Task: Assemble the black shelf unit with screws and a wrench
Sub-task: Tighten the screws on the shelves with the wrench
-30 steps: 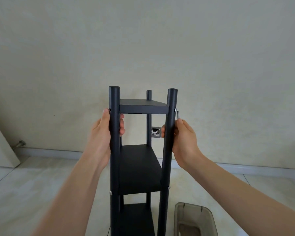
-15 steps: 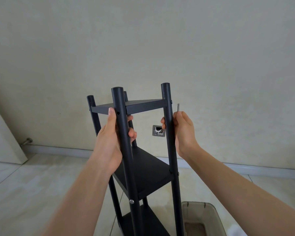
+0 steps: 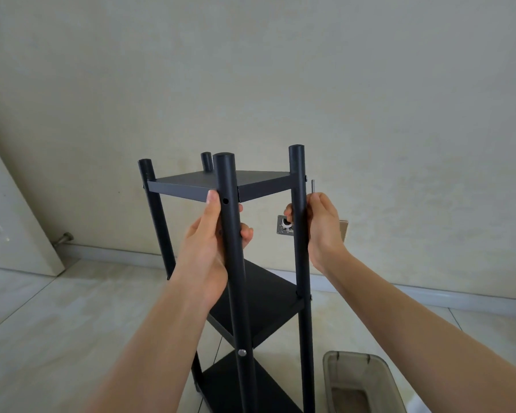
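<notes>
Black shelf unit (image 3: 259, 299) stands upright on the floor, corner toward the camera, likely to expose the empty screw hole (image 3: 225, 200). Left hand (image 3: 209, 242) wraps the near post, steadying; right hand (image 3: 322, 225) grips the right post plus wrench (image 3: 312, 186), kept ready.

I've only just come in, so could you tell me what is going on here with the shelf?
A person is putting together a black shelf unit that stands upright on the floor. The left hand grips the near front post below the top shelf, where an empty screw hole shows. The right hand holds the right post and also a small metal wrench, which sticks up above the fingers. A screw already sits lower on the near post. A grey plastic bin stands on the floor at right.
</notes>
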